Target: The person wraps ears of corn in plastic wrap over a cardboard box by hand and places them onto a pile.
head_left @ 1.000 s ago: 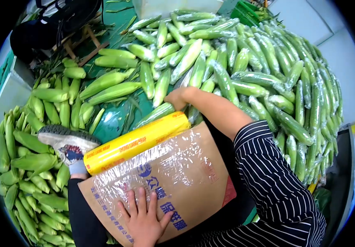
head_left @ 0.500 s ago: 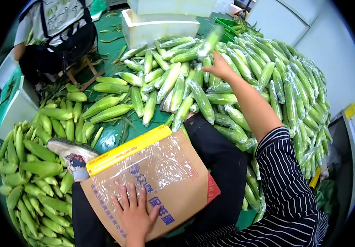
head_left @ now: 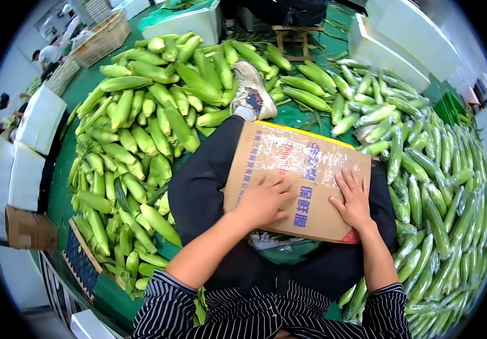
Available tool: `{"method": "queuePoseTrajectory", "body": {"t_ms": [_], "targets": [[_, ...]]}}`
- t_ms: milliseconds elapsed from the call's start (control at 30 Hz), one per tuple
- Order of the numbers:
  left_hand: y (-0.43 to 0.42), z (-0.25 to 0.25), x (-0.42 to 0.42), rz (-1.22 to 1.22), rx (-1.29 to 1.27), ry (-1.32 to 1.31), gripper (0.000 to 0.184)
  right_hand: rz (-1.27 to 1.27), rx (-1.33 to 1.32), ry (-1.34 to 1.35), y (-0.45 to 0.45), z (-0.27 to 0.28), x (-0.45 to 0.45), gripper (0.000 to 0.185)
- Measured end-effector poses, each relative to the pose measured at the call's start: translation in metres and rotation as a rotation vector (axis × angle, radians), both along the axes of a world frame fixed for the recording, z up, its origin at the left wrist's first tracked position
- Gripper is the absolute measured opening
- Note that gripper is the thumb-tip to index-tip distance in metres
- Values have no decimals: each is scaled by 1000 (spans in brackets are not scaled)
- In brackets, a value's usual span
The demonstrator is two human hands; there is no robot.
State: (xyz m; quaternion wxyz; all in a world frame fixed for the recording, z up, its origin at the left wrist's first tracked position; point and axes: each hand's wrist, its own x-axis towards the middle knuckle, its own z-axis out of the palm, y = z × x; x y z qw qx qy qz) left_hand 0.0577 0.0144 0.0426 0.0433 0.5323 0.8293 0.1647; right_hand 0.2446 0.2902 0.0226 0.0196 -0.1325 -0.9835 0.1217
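I have a green floor beneath everything. Along its left side spreads a heap of unwrapped corn; toward its right edge a heap of film-wrapped corn piles up. White foam boxes stand at the far edge, one behind the unwrapped heap and one behind the wrapped heap, with a wooden stool between them. A green crate sits near the far right corner. One shoe takes up room against the unwrapped corn.

Nearest me, a film-covered cardboard piece lies across the lap, a yellow strip showing along its far edge. My left hand rests palm down near its left edge, fingers loosely spread. My right hand lies near its right edge, fingers fanned and released, also touching the cardboard.
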Motion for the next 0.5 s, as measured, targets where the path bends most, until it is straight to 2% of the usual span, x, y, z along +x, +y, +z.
{"method": "queuePoseTrajectory", "body": {"t_ms": [33, 67, 100, 133, 167, 200, 233, 267, 300, 367, 400, 467, 500], "targets": [[-18, 43, -17, 109, -59, -122, 51, -28, 49, -19, 1, -4, -2, 71], [-37, 66, -35, 212, -122, -255, 44, -24, 42, -13, 2, -5, -3, 71], [-60, 52, -57, 357, 364, -150, 27, -24, 30, -6, 4, -7, -3, 72], [-80, 43, -86, 646, 471, -370, 23, -35, 19, -3, 3, -8, 0, 72], [-103, 1, -143, 901, 516, -418, 27, -37, 32, 5, 4, -8, 0, 75], [-120, -18, -192, 940, 629, -730, 34, -18, -59, 82, 6, -10, -2, 77], [-125, -28, -222, 1016, 633, -872, 48, -18, -144, 148, 7, -12, 0, 79], [-137, -71, -264, 1000, 467, -823, 56, -41, -218, 211, 10, -12, 11, 81], [-137, -92, -294, 1053, 171, -848, 60, -42, -244, 263, 14, -13, 21, 85], [-151, -168, -358, 1022, -59, -634, 66, -92, -233, 302, 13, -4, 30, 89], [-161, -213, -385, 958, 19, -434, 68, -127, -270, 254, 16, 0, 34, 88], [-145, -218, -409, 1045, -437, -378, 78, -174, -359, 172, 23, 6, 34, 88], [-123, -185, -378, 1136, -319, -422, 77, -138, -306, 203, 22, 16, 28, 72]]}}
